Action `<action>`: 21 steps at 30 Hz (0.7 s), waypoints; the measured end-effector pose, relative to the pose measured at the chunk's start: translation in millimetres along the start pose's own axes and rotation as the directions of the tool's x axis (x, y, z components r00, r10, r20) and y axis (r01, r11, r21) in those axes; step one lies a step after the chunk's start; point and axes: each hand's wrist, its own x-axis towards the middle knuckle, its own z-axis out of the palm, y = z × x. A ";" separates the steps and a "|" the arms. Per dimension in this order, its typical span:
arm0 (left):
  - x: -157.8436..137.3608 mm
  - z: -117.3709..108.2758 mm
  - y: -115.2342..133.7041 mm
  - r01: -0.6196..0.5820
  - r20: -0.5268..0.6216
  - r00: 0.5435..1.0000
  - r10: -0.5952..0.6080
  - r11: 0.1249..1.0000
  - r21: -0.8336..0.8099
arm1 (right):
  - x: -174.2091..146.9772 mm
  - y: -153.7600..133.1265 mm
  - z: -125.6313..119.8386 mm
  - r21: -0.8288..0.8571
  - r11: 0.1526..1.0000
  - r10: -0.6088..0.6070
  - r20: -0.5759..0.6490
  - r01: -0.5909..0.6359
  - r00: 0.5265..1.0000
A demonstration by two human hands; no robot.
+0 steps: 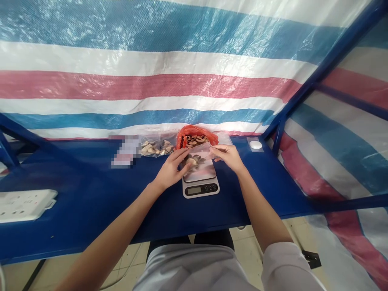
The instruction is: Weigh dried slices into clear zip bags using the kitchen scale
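A clear plastic bag (pixel 201 169) with a few dried mushroom slices (pixel 194 161) inside lies over the top of a white kitchen scale (pixel 185 192). At its upper right corner, my right hand (pixel 228 156) pinches the bag's edge between thumb and fingers. My left hand (pixel 171 169) is closed on the bag's left side, its thumb and fingers reaching over the edge. Just behind the bag, a red plastic bag (pixel 212 136) stands open, full of more dried slices (pixel 194 140). The scale's display (pixel 194 190) faces me; its reading is too faint to make out.
Filled clear bags (pixel 150 148) lie behind my left hand, beside a blurred-out item (pixel 125 151). A white power strip (pixel 26 205) lies on the blue table (pixel 100 202) at left. A small packet with a white round piece (pixel 255 144) sits at right. Striped sheeting (pixel 151 87) hangs behind.
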 end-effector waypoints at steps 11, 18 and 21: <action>-0.9 3.3 -12.8 0.019 0.117 0.993 -0.017 1.000 -0.018 | -8.3 30.1 -20.0 -0.137 0.990 0.016 -0.011 -0.017 1.000; -5.0 -5.8 -17.0 0.031 0.052 0.998 -0.029 0.999 -0.031 | -13.2 28.0 -35.4 -0.253 0.967 -0.045 -0.044 0.032 0.998; -17.2 -12.1 -23.5 0.050 -0.043 0.998 -0.049 0.999 0.020 | -18.9 25.9 -47.8 -0.507 0.859 -0.169 -0.148 0.072 0.974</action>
